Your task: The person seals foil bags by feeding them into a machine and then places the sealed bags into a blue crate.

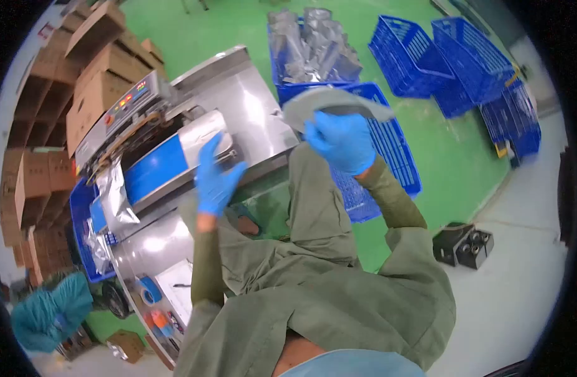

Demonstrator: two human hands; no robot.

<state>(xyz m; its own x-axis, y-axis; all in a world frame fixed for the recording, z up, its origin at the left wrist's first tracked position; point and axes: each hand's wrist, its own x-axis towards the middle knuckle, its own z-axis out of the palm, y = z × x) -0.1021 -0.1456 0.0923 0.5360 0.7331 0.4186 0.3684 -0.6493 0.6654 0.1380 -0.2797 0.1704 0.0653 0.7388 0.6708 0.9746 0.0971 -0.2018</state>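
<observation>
My right hand (343,143), in a blue glove, is closed on a silver-grey foil pouch (310,105), smeared by motion, above a blue crate (398,151). My left hand (217,182), gloved too, has its fingers spread and holds nothing. It hovers by the front edge of a steel worktable (257,103), near the end of a blue conveyor belt (155,169). The belt belongs to a sealing machine (128,103) with a lit display. Another foil pouch (115,191) hangs at the belt's far left end.
A crate of upright foil pouches (310,47) stands beyond the table. More blue crates (411,56) are at the right. Cardboard boxes (100,94) pile up at the left. A paper sheet (177,283) and tape roll (150,289) lie nearby; a black box (463,244) sits on the floor.
</observation>
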